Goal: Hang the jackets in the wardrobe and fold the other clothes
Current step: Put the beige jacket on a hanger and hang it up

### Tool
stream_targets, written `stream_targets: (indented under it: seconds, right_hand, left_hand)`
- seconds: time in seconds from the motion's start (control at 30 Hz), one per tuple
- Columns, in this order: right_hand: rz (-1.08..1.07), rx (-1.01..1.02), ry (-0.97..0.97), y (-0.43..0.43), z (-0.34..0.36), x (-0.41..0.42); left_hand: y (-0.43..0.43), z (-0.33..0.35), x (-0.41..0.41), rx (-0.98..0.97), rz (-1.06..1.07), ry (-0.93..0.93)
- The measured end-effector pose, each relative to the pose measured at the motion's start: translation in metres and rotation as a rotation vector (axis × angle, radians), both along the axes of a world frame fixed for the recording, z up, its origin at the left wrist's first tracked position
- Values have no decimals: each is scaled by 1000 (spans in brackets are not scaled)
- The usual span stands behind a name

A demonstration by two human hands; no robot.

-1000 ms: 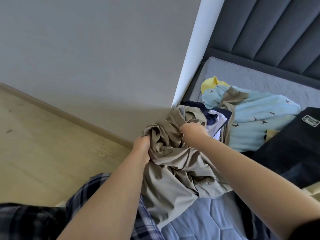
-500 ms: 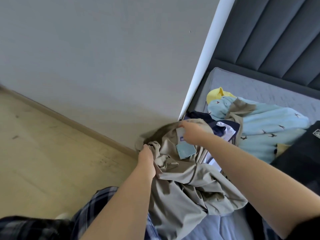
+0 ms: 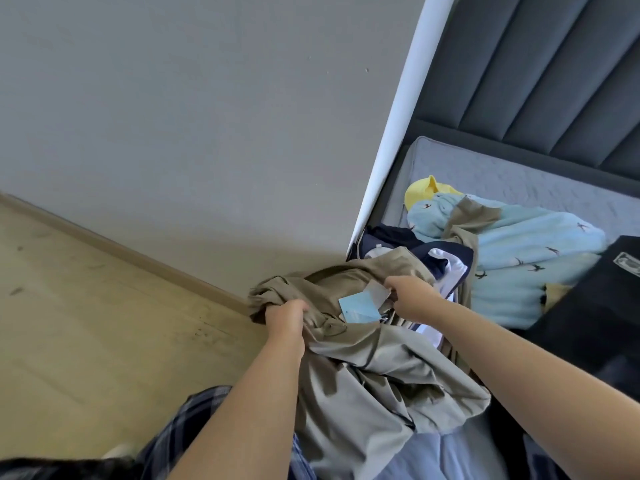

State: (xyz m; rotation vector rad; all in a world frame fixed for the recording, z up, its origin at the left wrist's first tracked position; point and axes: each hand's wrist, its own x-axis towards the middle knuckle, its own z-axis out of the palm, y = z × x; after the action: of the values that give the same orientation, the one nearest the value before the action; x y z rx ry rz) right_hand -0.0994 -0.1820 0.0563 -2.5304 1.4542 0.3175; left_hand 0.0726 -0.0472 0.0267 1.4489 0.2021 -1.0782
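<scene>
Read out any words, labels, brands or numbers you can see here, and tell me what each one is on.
Nothing can be read.
Light blue tag on the khaki jacket: print too blurred to read.
Grey tag by the right hand: no legible text.
White patch on the black garment: too blurred to read.

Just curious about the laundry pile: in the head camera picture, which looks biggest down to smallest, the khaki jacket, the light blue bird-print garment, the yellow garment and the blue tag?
1. Khaki jacket, though it lies nearest the camera.
2. Bird-print garment.
3. Yellow garment and blue tag look alike; the yellow one is partly hidden.
</scene>
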Motion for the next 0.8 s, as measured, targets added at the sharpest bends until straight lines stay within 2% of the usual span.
stream_targets:
  seconds: [0.13,0.23,0.33,0.43,0.5,0.57,0.6,0.67,0.73,0.8]
  right_hand:
    - [-167,112,-399,5,0,10]
    - [-214,226,-463,21,-7,25]
    - [-97,236,-378,37,-12,33]
    - [20,84,-229,33,-3,23]
    - [-68,-49,-213,20,13,8]
    - [-225,-54,-260,2,29,-15]
    - [-274,-24,-214,-5,37,-28]
    - [-284,36,74,-12,48,-49]
    - [-279,33,334,-8,47,-59]
    - [-227,-78,343,-3,38,-58]
  left_hand:
    - [1,1,-4,104,-131,11]
    - [0,-8,-2,161,-267,-61]
    - [2,-8,-2,212,-350,-75]
    - [3,-7,-2,246,-417,-24]
    - [4,-7,-6,240,-517,-65]
    - [4,-8,-11,218,-575,-152]
    - [4,-9,-13,216,-601,-214]
    - [1,-11,-17,218,-622,-303]
    - [1,-13,-19,219,-592,-317]
    - [0,-11,-20,181,-534,-274]
